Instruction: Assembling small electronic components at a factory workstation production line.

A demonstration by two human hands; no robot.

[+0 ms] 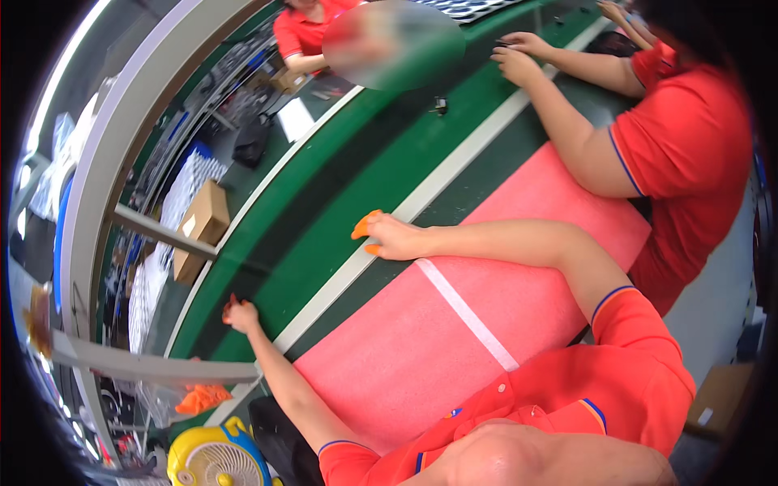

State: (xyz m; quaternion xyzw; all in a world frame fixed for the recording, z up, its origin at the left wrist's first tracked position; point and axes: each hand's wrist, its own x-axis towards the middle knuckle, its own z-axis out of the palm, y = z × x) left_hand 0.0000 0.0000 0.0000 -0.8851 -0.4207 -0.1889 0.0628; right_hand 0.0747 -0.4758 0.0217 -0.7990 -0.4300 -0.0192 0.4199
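My left hand reaches out over the green conveyor belt at the left. Its fingers are drawn together, with dark reddish covers or a small object at the tips that I cannot make out. My right hand rests at the pale rail along the belt's near edge. Orange finger cots cover its fingertips; thumb and fingers are apart, with nothing seen between them. Under my forearms a pink mat with a white strip covers the worktop.
A small black part lies on the belt farther up. At right a co-worker in red handles a small dark item; another person is across the belt. A cardboard box, a metal frame post, orange pieces and a yellow-blue fan are leftward.
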